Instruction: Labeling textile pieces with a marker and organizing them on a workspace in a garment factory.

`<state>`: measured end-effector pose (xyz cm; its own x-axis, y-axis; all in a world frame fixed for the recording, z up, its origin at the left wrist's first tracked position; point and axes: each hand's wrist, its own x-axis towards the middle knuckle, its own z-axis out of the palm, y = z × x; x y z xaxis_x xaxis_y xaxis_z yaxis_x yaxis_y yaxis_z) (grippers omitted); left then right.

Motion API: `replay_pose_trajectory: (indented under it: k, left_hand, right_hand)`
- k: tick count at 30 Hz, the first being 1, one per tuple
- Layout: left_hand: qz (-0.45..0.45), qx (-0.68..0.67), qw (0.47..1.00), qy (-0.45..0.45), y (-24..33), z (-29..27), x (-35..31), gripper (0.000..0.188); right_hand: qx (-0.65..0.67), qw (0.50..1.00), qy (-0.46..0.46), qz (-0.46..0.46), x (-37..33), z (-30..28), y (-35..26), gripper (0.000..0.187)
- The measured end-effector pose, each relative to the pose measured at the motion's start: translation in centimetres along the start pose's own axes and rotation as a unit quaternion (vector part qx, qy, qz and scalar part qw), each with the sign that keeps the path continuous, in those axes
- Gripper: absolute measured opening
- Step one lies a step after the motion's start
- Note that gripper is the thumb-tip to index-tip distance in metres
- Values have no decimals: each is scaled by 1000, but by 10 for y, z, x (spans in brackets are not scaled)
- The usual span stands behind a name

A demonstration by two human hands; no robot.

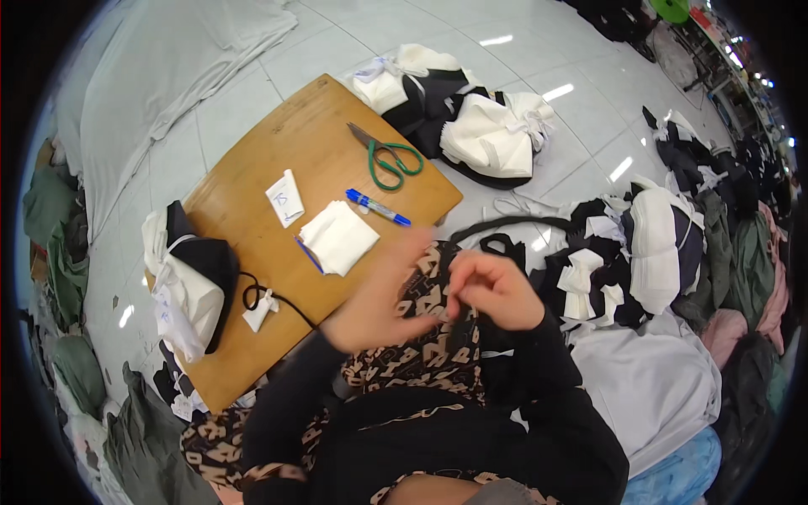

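Above my lap, my left hand is smeared by motion, its fingers stretched out and apart from the thumb. Close beside it, my right hand has its fingers curled into a pinch; whatever they hold, if anything, is too small to make out. The wooden board lies to the left of my knees. On it, nearest my left hand, rests a stack of folded white cloth. A blue marker lies just beyond, with green-handled scissors farther off. A small white cloth piece with pen marks sits left of the stack.
A tied black-and-white cloth bundle and a black cord occupy the board's left side. More bundles lie on the tiled floor beyond it. To my right are further bundles and a grey-white cloth heap.
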<state>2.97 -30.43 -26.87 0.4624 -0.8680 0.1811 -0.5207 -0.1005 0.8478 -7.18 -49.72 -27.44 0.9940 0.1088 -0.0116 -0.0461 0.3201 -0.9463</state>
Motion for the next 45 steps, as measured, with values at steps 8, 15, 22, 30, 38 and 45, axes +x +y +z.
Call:
replay_pose_trajectory:
  k: [8,15,22,30,38,45]
  left_hand:
    - [-272,-340,891,-127,-20,-50,-91,32]
    - [-302,181,790,-502,-62,-123,-169,35]
    - [-308,301,777,460,-263,-171,-64,26]
    - [-271,-224,809,471,-279,-198,-37,22]
    - [-280,-231,904,227,-85,-229,-79,28]
    - [-208,-203,905,311,2,-193,-129,19]
  right_hand:
    - [138,877,387,-250,-73,-89,-13,23]
    - [173,916,250,-262,-59,-72,-17,61]
    - [-66,972,122,-188,13,14,8,44]
    - [-312,941,130,10,5,52,47,61]
    - [-394,904,-119,-117,55,123,0,44]
    - [-336,923,-158,-103,77,179,-37,21]
